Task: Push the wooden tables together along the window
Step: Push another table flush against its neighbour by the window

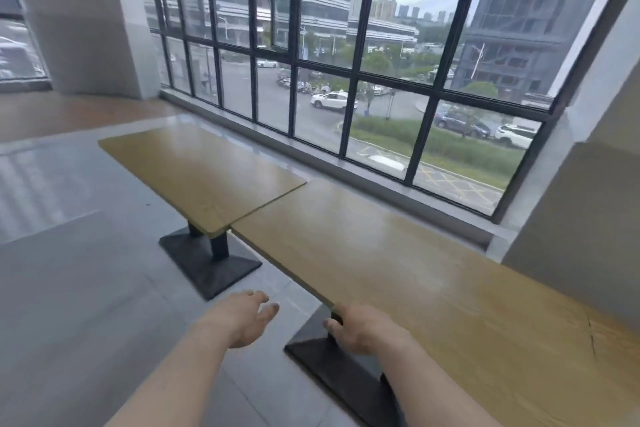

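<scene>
Two wooden tables stand end to end beside the window (346,55). The far table (194,170) sits at a slight angle, its near end meeting the near table (398,263) with a thin dark seam between them. My right hand (360,329) is closed around the near table's front edge, fingers curled under it. Left of that edge, my left hand (242,319) hovers over the floor with fingers spread and nothing in it.
Each table rests on a black pedestal base, the far base (211,263) and the near base (332,367). A white pillar (79,17) stands at the back left, a wall corner (571,201) at the right. Grey tiled floor (69,288) spreads to the left.
</scene>
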A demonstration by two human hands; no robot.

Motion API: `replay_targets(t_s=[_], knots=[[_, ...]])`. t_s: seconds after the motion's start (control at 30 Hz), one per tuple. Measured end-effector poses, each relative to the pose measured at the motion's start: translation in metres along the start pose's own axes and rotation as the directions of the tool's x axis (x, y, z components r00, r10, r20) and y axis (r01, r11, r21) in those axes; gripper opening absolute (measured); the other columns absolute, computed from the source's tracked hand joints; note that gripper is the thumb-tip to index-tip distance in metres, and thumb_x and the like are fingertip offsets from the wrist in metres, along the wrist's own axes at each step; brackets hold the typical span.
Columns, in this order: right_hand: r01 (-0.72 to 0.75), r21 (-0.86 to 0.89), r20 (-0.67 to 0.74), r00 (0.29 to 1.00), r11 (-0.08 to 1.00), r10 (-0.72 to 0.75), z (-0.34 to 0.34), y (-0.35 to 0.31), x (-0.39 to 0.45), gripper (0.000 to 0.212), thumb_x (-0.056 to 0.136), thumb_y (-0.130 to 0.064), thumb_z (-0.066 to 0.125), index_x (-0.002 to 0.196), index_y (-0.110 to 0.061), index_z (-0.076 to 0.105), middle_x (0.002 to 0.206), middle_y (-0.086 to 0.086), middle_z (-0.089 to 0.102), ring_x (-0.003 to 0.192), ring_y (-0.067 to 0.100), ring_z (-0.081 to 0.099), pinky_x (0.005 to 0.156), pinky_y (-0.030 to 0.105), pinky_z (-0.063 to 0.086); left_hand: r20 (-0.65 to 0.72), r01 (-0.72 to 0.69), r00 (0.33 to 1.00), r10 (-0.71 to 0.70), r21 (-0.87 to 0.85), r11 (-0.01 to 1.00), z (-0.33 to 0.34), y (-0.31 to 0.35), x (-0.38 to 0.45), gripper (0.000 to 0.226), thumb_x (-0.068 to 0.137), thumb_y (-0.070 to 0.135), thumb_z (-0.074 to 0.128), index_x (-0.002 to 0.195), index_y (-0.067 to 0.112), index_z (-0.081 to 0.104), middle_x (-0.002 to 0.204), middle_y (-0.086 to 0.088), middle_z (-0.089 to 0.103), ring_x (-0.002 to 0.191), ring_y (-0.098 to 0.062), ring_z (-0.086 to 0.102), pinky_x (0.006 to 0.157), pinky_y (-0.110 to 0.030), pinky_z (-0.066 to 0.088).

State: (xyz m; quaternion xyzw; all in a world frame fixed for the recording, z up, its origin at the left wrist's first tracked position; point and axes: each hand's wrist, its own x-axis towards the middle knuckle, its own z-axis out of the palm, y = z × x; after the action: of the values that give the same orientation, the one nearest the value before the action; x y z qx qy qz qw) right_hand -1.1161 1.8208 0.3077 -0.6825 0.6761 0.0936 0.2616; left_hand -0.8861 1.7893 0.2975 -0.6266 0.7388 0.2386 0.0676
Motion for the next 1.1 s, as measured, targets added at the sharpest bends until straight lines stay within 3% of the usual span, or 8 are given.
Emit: replay_targets(t_s=[0.4,0.6,0.97,1.1], knots=[[0.267,-0.11,0.073,0.963,0.957,-0.26,-0.071,-0.17,0.245,0.056,0.107,-0.051,0.034,0.151,-0.016,0.044,0.151,0.008,0.049,0.136,0.03,0.048,0.107,0.042,0.044,0.007,0.213,0.977,-0.213,-0.03,0.977,-0.125,-0.155,0.132,0.052,0.11,0.043,0.023,0.156,0.022,0.036,0.162,-0.001,0.036,0.147,-0.024,0.036,0.117,-0.038,0.032],[0.329,-0.141,0.098,0.943,0.934,-0.318,-0.094,-0.245,0.343,0.055,0.106,-0.052,0.035,0.148,-0.018,0.045,0.149,0.008,0.05,0.134,0.029,0.049,0.104,0.041,0.043,-0.003,0.305,0.951,-0.308,-0.113,0.945,-0.162,-0.24,0.191,0.058,0.107,0.053,0.023,0.156,0.025,0.036,0.165,0.003,0.033,0.149,-0.022,0.034,0.117,-0.035,0.029],[0.274,-0.136,0.088,0.961,0.952,-0.264,-0.126,-0.385,0.508,0.055,0.103,-0.055,0.038,0.141,-0.017,0.052,0.142,0.009,0.057,0.128,0.031,0.053,0.103,0.044,0.046,-0.001,0.29,0.956,-0.293,-0.14,0.947,-0.244,-0.403,0.326,0.061,0.106,0.055,0.024,0.159,0.026,0.03,0.168,0.005,0.026,0.154,-0.022,0.025,0.123,-0.038,0.022],[0.232,-0.125,0.086,0.971,0.965,-0.222,-0.141,-0.449,0.561,0.054,0.104,-0.055,0.038,0.142,-0.018,0.051,0.144,0.007,0.056,0.13,0.031,0.052,0.104,0.043,0.045,0.006,0.248,0.968,-0.249,-0.132,0.96,-0.288,-0.467,0.376,0.058,0.106,0.054,0.025,0.156,0.026,0.035,0.163,0.004,0.036,0.148,-0.023,0.035,0.119,-0.039,0.03]])
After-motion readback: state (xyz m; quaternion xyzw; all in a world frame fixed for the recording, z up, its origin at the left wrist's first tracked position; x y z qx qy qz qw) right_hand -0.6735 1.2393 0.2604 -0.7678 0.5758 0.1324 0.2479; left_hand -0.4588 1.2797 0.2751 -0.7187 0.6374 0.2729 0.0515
